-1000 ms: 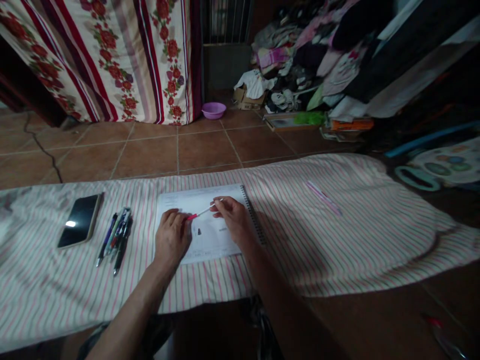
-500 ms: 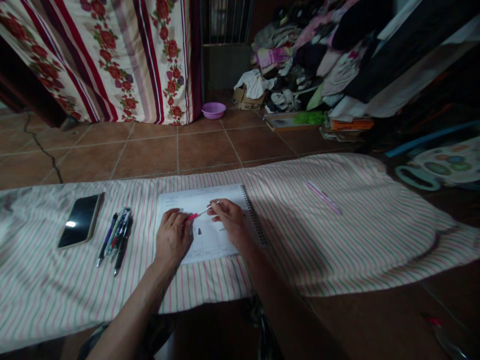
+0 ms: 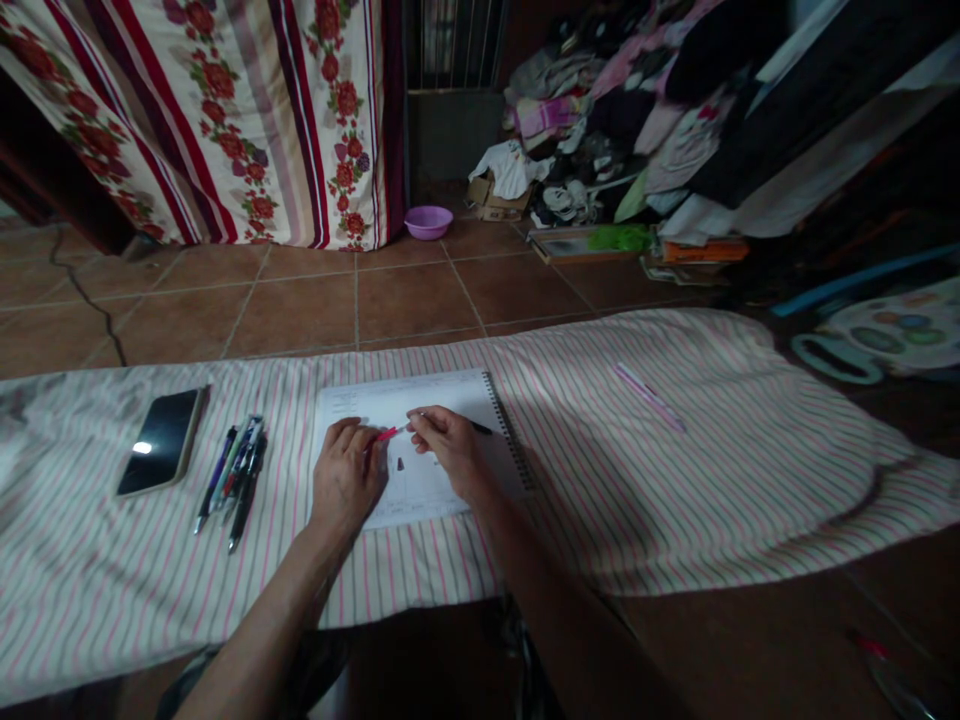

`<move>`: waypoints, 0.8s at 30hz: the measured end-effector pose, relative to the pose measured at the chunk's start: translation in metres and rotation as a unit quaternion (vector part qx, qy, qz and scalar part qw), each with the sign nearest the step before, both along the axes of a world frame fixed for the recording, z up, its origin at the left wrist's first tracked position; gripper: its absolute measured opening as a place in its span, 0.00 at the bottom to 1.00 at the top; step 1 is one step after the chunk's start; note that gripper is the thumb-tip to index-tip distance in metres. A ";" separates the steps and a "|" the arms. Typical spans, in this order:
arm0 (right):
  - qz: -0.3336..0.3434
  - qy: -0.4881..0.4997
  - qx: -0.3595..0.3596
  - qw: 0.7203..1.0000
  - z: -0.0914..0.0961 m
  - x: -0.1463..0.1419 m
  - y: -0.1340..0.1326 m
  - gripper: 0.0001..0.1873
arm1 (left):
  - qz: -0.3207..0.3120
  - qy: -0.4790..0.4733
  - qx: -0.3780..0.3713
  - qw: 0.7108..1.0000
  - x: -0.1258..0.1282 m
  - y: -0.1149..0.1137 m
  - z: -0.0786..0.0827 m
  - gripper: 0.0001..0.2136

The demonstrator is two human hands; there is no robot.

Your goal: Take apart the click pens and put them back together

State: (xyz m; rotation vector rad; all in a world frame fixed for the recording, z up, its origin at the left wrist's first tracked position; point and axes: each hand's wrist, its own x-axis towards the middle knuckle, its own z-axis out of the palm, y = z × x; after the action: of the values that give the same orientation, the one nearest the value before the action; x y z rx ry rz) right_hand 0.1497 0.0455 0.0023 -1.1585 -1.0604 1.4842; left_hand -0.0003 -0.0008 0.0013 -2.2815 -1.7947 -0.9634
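Observation:
My left hand (image 3: pixel 345 472) lies over the left part of an open spiral notebook (image 3: pixel 450 388), fingers curled around one end of a pink pen piece (image 3: pixel 386 434). My right hand (image 3: pixel 448 445) pinches the thin white part that extends from the pink piece, close to where the two meet. Most of that white part is hidden behind my right fingers. To the right of my right hand, a slim black pen piece (image 3: pixel 481 428) lies on the page. A small dark piece (image 3: pixel 400 464) rests on the paper between my hands.
Several pens (image 3: pixel 241 470) lie bunched left of the notebook, beside a phone (image 3: pixel 161 440). A pink-and-white pen (image 3: pixel 649 396) lies on the striped cloth (image 3: pixel 720 480) to the right. A purple basin (image 3: pixel 428 222) stands on the tiled floor beyond.
My right hand has slid left and slightly down along the white part, towards my left hand. More of the black piece now shows on the page. My left hand has stayed in place.

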 end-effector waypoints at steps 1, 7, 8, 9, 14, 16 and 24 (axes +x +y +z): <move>0.002 -0.005 0.003 1.000 0.001 0.000 0.000 0.13 | 0.000 -0.001 0.000 1.000 0.000 0.000 0.000 0.07; 0.015 -0.073 0.059 0.995 0.002 0.002 -0.001 0.15 | -0.004 -0.013 -0.008 1.000 0.001 -0.001 0.002 0.07; 0.020 -0.089 0.070 0.993 0.001 0.003 0.000 0.15 | -0.004 -0.014 -0.008 1.000 0.001 -0.002 0.003 0.07; 0.025 -0.104 0.081 0.991 0.000 0.003 0.000 0.16 | -0.004 -0.015 -0.008 1.000 0.001 -0.002 0.003 0.07; 0.024 -0.193 0.133 0.972 -0.001 0.006 0.002 0.14 | 0.004 -0.019 -0.011 1.000 0.001 -0.001 0.002 0.07; 0.019 -0.207 0.140 0.968 -0.003 0.006 0.002 0.14 | 0.006 -0.023 -0.011 1.000 0.000 0.000 0.001 0.08; -0.038 -0.166 0.122 0.978 -0.014 -0.004 -0.006 0.15 | 0.016 -0.026 -0.017 0.999 -0.002 0.001 -0.002 0.09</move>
State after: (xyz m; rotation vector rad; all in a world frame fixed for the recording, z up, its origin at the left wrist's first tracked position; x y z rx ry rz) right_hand 0.1456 0.0393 -0.0118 -1.2798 -1.3667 1.0858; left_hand -0.0027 0.0005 -0.0011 -2.2601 -1.8776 -1.0020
